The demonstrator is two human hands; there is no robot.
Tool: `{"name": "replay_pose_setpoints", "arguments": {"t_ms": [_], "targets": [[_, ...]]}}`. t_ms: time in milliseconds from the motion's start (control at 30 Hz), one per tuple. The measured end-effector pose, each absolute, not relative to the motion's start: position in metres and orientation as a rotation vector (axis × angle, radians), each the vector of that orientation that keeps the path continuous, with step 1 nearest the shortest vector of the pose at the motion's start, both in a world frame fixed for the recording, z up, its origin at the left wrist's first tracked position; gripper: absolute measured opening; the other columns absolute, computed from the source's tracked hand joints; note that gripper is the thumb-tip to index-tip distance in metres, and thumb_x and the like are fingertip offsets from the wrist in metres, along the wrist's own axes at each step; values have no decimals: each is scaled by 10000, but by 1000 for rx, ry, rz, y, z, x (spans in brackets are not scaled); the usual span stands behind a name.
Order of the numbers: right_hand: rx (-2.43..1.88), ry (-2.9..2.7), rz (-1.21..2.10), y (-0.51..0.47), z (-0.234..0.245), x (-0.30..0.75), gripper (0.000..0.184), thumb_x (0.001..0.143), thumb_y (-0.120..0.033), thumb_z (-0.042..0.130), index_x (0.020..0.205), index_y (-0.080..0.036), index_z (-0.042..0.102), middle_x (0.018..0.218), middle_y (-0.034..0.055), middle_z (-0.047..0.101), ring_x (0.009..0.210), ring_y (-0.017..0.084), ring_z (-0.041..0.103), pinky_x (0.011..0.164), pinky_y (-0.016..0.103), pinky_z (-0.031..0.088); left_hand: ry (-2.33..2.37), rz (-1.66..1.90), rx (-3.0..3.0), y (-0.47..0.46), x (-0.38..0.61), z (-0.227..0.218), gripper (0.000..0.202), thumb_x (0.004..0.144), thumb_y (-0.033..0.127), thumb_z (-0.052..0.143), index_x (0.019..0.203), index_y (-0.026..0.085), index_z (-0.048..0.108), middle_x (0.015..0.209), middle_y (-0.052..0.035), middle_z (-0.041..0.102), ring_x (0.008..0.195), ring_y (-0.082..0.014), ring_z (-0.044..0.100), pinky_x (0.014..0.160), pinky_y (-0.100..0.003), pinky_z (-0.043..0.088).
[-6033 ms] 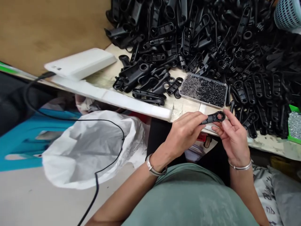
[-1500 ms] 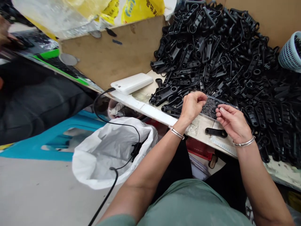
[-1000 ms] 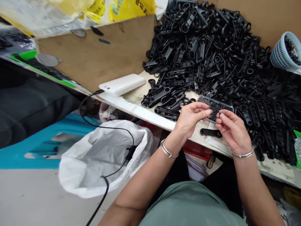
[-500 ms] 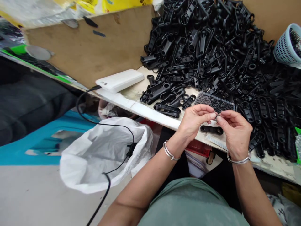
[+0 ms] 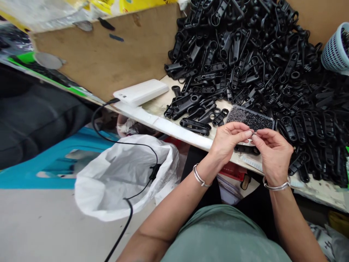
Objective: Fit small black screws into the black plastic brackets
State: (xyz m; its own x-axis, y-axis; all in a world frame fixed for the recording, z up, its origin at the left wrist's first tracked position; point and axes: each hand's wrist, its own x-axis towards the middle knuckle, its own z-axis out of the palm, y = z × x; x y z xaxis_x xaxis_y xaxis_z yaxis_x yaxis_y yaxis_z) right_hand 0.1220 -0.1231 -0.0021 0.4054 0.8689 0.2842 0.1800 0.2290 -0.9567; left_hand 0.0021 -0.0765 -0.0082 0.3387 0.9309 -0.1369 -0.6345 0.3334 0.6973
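My left hand (image 5: 227,140) and my right hand (image 5: 272,153) meet fingertip to fingertip above the table's front edge, both pinched round something tiny that I cannot make out. Just behind them stands a clear tray of small dark screws (image 5: 249,118). A single black plastic handle part (image 5: 245,149) lies flat on the table under my fingers, partly hidden by them. A big heap of the same black parts (image 5: 259,62) covers the table behind.
A white power bank (image 5: 140,92) with a black cable (image 5: 120,140) lies at the table's left corner. Below the edge hangs a white plastic bag (image 5: 120,174). A pale blue basket (image 5: 336,51) sits far right. A brown board (image 5: 95,54) walls the left.
Six seconds ago both hands held the black handle part; it now lies on the table. My left hand went to the screw tray, then drew back to meet my right hand.
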Motion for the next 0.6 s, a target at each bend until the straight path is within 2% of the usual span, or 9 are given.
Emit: {"name": "replay_pose_setpoints", "arguments": {"t_ms": [133, 267, 400, 467, 600], "targets": [[-1332, -1097, 603, -123, -2, 122, 158, 719, -274, 812, 828, -204, 721, 785, 12, 704, 697, 171, 673, 689, 310, 601, 603, 1118, 637, -78, 3, -10, 355, 473, 270, 924, 699, 134, 686, 648, 12, 700, 569, -77, 622, 625, -222, 532], [-1491, -1152, 543, -128, 0, 126, 172, 763, -357, 771, 829, -201, 745, 751, 20, 707, 614, 175, 649, 620, 312, 568, 644, 1150, 654, -81, 7, -12, 340, 489, 278, 914, 703, 135, 691, 665, 3, 703, 592, -84, 624, 628, -222, 518], [-1740, -1265, 369, -136, 2, 134, 227, 784, -442, 729, 900, -253, 778, 821, 36, 735, 666, 231, 670, 678, 382, 545, 614, 1138, 649, -85, 15, -16, 356, 487, 325, 907, 698, 128, 700, 676, -3, 683, 618, -78, 608, 663, -227, 498], [-1819, -1235, 253, -137, 0, 136, 233, 735, -446, 762, 897, -281, 787, 804, 41, 739, 668, 265, 682, 678, 412, 546, 594, 1134, 678, -84, 18, -21, 375, 488, 364, 902, 704, 129, 705, 692, -7, 671, 633, -79, 595, 696, -246, 493], [-1871, -1181, 238, -138, -8, 137, 220, 715, -459, 769, 896, -335, 788, 737, 48, 730, 626, 286, 689, 567, 403, 539, 671, 1181, 757, -85, 22, -26, 384, 538, 462, 856, 705, 147, 712, 731, -30, 674, 675, -109, 590, 757, -303, 499]]}}
